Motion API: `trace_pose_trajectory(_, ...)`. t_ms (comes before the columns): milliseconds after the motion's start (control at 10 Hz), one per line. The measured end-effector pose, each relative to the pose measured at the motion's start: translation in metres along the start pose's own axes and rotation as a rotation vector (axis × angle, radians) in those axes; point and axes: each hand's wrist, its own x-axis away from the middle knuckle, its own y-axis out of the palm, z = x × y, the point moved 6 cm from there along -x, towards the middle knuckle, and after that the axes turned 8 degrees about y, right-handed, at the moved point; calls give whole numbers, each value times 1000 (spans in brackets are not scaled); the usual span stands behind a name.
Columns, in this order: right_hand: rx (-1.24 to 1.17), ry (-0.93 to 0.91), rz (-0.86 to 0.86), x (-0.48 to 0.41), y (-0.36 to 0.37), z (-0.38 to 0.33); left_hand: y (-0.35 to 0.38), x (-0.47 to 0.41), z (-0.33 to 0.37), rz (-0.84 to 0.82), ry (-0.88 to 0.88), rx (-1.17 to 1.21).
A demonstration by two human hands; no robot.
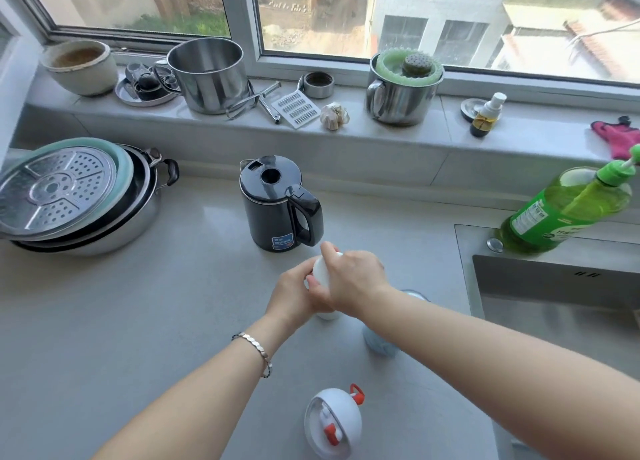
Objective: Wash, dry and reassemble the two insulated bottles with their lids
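A white bottle [321,273] stands on the grey counter [138,321] in front of the black kettle. My left hand [294,295] grips its body from the left. My right hand [353,277] is curled over its top, hiding whatever lid is there. A second white bottle [333,423] with a white lid and red-orange clasp and loop stands near the bottom edge of the view. A pale blue object [379,343] sits under my right forearm, mostly hidden.
A black electric kettle [280,203] stands just behind the hands. Stacked pans with a steamer plate [69,196] sit at the left. The steel sink [554,293] lies at the right, with a green detergent bottle [568,206] at its corner. Pots and utensils line the windowsill.
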Motion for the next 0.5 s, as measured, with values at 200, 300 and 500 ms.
trace_pose_trajectory(200,-111,169,-59,-1,9,-4,0,-6,1,6,-2,-112)
trace_pose_trajectory(300,-71,134,-109,-3,6,0,-1,-4,7,-26,-24,-81)
trace_pose_trajectory(500,-115,65,-254,11,-23,37,-16,14,12,-266,-143,-418)
